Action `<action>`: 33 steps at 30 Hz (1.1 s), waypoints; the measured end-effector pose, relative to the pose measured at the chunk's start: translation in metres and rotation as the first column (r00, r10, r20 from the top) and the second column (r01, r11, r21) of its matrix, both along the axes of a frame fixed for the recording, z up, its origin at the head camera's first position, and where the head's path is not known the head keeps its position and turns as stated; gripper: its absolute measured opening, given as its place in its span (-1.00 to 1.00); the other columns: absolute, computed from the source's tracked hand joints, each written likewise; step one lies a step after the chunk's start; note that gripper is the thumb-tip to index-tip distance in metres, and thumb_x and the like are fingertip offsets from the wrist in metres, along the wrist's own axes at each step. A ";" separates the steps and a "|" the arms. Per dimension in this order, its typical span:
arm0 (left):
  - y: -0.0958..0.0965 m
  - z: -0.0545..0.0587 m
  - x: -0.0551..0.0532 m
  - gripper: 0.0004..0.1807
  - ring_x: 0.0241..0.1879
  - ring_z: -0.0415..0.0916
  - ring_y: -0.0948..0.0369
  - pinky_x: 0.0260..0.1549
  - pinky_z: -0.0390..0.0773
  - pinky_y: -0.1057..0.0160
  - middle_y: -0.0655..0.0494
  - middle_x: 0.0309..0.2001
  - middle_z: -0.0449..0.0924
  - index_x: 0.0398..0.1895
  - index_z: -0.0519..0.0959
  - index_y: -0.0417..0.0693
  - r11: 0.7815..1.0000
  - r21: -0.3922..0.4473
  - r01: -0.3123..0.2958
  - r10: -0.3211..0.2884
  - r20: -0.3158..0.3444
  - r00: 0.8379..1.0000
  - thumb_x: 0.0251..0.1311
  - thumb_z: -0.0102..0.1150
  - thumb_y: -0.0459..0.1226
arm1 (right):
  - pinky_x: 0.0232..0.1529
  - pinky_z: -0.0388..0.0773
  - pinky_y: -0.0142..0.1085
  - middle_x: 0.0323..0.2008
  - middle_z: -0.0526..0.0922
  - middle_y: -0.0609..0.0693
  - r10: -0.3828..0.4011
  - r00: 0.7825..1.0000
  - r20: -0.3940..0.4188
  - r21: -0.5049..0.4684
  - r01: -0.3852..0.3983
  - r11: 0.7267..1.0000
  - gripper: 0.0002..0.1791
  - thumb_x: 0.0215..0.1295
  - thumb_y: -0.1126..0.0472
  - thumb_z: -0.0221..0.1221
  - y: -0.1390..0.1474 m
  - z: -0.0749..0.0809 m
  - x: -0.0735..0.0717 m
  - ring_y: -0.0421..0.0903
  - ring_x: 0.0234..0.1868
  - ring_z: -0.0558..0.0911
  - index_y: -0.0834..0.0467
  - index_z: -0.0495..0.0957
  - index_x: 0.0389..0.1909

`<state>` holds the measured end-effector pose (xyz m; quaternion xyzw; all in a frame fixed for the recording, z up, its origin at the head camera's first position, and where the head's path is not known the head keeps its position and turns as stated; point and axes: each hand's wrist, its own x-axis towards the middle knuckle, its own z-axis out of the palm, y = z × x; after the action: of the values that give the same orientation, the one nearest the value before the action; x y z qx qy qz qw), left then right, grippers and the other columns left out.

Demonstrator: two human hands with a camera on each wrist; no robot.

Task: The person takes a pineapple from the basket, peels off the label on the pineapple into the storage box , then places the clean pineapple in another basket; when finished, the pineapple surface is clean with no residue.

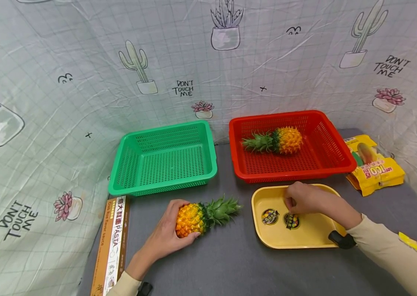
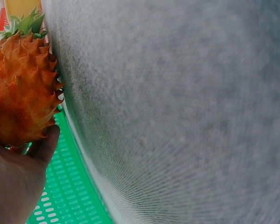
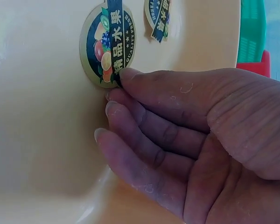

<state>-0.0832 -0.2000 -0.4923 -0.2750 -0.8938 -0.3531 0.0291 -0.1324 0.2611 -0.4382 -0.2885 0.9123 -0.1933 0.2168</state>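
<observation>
In the head view, my left hand [image 1: 167,230] grips a small pineapple [image 1: 190,220] by its orange body, thumb on the near side. Its green leaf crown points right, over the grey table. The left wrist view shows the spiky pineapple [image 2: 21,88] close up with fingers around its base. Over at the right, my right hand [image 1: 306,198] reaches into a yellow tray [image 1: 304,241]. Thumb and forefinger pinch the edge of an oval fruit sticker [image 3: 102,46]. Beside it in the tray lies a second sticker [image 1: 269,216].
Behind the hands stand a green basket [image 1: 171,187] and a red basket [image 1: 297,174]; a second pineapple [image 1: 287,139] lies in the red one. A pasta box [image 1: 112,246] lies at the left. Yellow snack bags [image 1: 378,174] and a small yellow packet [image 1: 413,243] are at the right.
</observation>
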 end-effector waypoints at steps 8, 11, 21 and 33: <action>0.000 0.000 0.001 -0.07 0.09 0.44 0.21 0.00 0.59 -0.07 0.18 0.29 0.30 0.47 0.28 0.08 1.000 0.006 0.001 -0.001 -0.007 1.000 0.11 0.56 0.10 | -0.51 0.33 -0.35 -0.60 0.41 -0.22 -0.020 0.998 -0.057 0.084 0.024 0.996 -0.65 0.17 0.40 0.44 -0.005 0.000 0.001 -0.26 -0.56 0.37 -0.02 0.55 -0.62; 0.000 0.000 0.001 -0.07 0.09 0.44 0.21 0.00 0.59 -0.06 0.17 0.29 0.30 0.47 0.28 0.08 1.000 0.001 0.000 0.000 -0.003 1.000 0.11 0.56 0.10 | -0.51 0.31 -0.34 -0.61 0.39 -0.20 -0.026 0.997 -0.072 0.112 0.034 0.993 -0.64 0.17 0.40 0.45 -0.007 0.000 0.002 -0.24 -0.56 0.36 -0.01 0.53 -0.62; -0.001 0.000 -0.001 -0.06 0.08 0.44 0.22 0.00 0.60 -0.04 0.18 0.29 0.31 0.47 0.28 0.05 1.000 -0.008 0.003 -0.003 -0.005 1.000 0.13 0.55 0.12 | -0.52 0.26 -0.38 -0.63 0.34 -0.21 0.013 0.994 -0.110 0.094 -0.002 0.996 -0.63 0.22 0.36 0.45 -0.012 0.004 0.002 -0.28 -0.59 0.32 0.00 0.49 -0.61; 0.000 0.000 -0.001 -0.06 0.09 0.43 0.24 0.00 0.59 -0.04 0.20 0.29 0.31 0.47 0.27 0.12 1.000 -0.011 -0.001 0.001 -0.005 1.000 0.11 0.55 0.12 | -0.51 0.42 -0.36 -0.58 0.43 -0.37 0.092 0.960 -0.264 -0.117 -0.127 0.985 -0.68 0.28 0.26 0.46 -0.038 0.035 0.003 -0.38 -0.54 0.39 -0.14 0.56 -0.49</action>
<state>-0.0846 -0.2003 -0.4927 -0.2755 -0.8957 -0.3477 0.0302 -0.1292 0.2231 -0.4028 -0.3753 0.9004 -0.2022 0.0870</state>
